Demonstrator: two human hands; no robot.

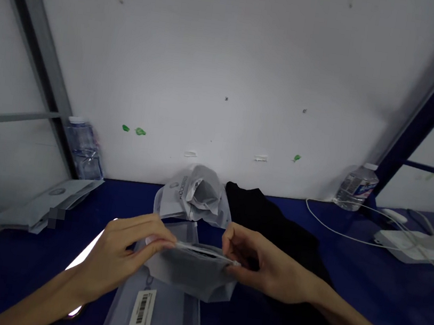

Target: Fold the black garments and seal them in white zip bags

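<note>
Closest to me, a flat grey mailer bag (pixel 162 321) lies face up on the blue tabletop (pixel 360 295), its white barcode label (pixel 141 313) on show, probably so it can be read at a glance. Just above it, lifted clear of the tabletop, is a smaller grey plastic pouch (pixel 192 277) held between both hands. The left hand (pixel 123 257) is closed in a pinch on the left end of the pouch's top edge, thumb and fingertips pressed together. The right hand (pixel 263 266) grips the right end the same way. The mouth is drawn taut between them, and something dark shows just inside the strip. Holding it by the two corners looks like a way to keep the opening straight. A bright white patch (pixel 84 259) glows under the left wrist; I cannot tell what it is.

Just beyond the hands sits a heap of crumpled grey bags (pixel 196 194), and beside it on the right a black garment (pixel 272 227) lies spread out. Well off to the left, a stack of flat bags (pixel 41 205) lies near the edge.

Against the white wall (pixel 232 52) stand two clear water bottles, one on the left (pixel 83 152) and one on the right (pixel 356 188), likely pushed back out of the working space. A white cable (pixel 332 230) trails from the right bottle's side to a white power strip (pixel 411 246).
</note>
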